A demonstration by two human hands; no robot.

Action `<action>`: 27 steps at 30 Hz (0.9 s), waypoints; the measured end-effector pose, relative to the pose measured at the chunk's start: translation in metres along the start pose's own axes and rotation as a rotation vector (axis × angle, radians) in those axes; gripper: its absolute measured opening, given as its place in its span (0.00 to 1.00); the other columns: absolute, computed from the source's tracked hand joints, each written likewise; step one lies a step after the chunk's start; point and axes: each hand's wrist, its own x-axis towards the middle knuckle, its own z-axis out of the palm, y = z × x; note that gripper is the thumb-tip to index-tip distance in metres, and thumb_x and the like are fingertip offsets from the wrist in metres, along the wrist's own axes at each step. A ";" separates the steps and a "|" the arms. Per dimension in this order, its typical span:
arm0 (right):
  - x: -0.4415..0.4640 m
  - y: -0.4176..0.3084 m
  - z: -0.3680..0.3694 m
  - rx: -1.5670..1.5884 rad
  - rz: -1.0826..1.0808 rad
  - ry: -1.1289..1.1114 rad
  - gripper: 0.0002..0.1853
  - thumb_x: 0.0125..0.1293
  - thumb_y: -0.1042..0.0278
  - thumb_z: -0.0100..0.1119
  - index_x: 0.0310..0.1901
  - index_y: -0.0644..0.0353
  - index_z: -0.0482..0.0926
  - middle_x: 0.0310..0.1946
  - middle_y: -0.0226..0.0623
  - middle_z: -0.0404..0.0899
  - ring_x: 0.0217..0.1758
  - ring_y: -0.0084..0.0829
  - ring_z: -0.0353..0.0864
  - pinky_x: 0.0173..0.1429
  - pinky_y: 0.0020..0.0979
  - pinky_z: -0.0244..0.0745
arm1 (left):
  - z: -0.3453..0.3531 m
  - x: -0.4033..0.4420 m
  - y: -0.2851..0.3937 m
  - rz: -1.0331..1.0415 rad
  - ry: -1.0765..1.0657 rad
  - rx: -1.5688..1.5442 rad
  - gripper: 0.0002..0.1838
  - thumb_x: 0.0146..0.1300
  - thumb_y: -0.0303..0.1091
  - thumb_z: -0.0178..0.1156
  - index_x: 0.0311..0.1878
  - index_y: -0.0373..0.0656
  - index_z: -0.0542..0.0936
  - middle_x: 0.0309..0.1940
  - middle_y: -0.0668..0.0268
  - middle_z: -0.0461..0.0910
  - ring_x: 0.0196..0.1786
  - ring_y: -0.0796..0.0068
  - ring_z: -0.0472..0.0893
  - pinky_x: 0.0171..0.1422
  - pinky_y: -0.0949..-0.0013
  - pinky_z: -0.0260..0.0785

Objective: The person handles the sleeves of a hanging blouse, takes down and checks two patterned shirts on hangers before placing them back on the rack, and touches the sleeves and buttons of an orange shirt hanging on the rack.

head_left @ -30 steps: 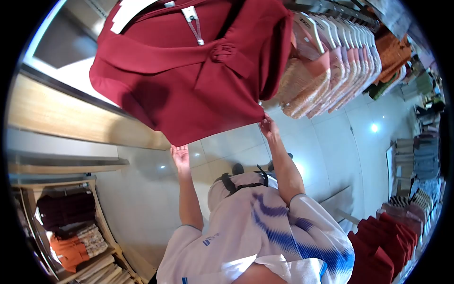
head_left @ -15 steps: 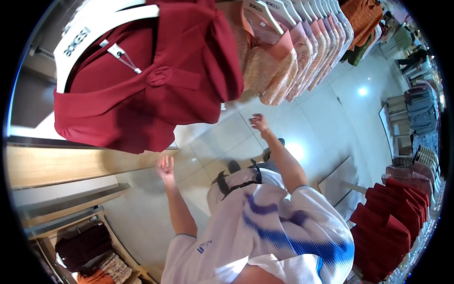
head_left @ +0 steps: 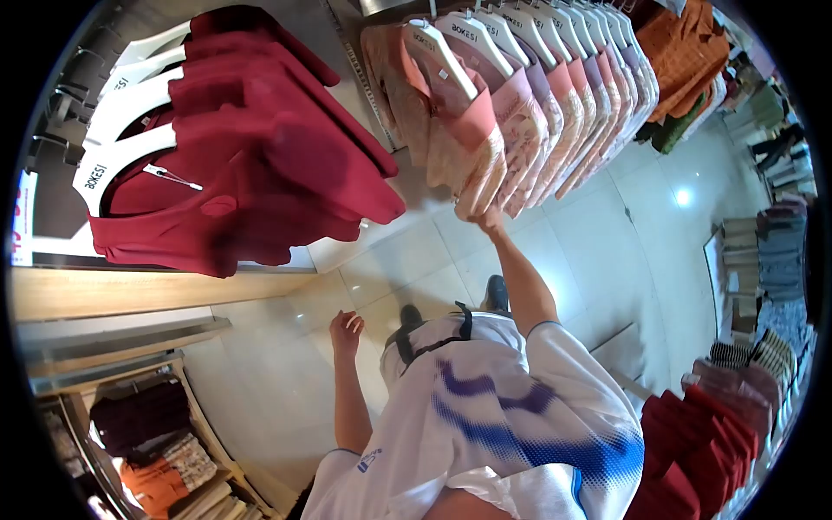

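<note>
The right hand (head_left: 488,217) meets the hem of the foremost patterned shirt (head_left: 485,143), its grip indiscernible; the left hand (head_left: 347,329), released, fingers loosely curled, lies nearest the red blouses (head_left: 286,156).

Open room to pass above the tiled floor (head_left: 589,260), between the left hand (head_left: 347,331) and the right hand (head_left: 487,217). Blocked at upper left by maroon tops (head_left: 286,165) on hangers, with a wooden ledge (head_left: 130,295) below. Blocked at upper right by patterned blouses (head_left: 529,130), packed closely, right hand at the nearest hem. Only a narrow gap between both rows. Wider passage rightward, as far as red garments (head_left: 693,451) at lower right.
</note>
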 end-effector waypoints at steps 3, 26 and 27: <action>-0.006 0.028 0.019 -0.001 -0.085 -0.260 0.27 0.51 0.44 0.65 0.43 0.59 0.82 0.39 0.48 0.82 0.44 0.47 0.81 0.50 0.41 0.74 | 0.057 -0.025 -0.033 0.087 -0.085 0.141 0.09 0.65 0.37 0.57 0.36 0.41 0.75 0.38 0.60 0.79 0.38 0.65 0.80 0.47 0.62 0.74; -0.080 -0.111 -0.277 0.780 -0.245 -0.499 0.12 0.67 0.60 0.57 0.40 0.62 0.75 0.31 0.32 0.79 0.27 0.25 0.77 0.32 0.24 0.71 | 0.368 -0.224 -0.095 0.476 -0.391 0.419 0.11 0.70 0.31 0.52 0.29 0.42 0.70 0.18 0.76 0.64 0.17 0.89 0.57 0.20 0.79 0.50; -0.087 -0.115 -0.296 0.514 -0.415 -0.224 0.12 0.65 0.61 0.59 0.41 0.62 0.75 0.32 0.36 0.78 0.30 0.30 0.79 0.34 0.28 0.72 | 0.374 -0.225 -0.096 0.499 -0.399 0.421 0.11 0.70 0.31 0.52 0.29 0.42 0.70 0.18 0.76 0.63 0.17 0.90 0.57 0.20 0.79 0.49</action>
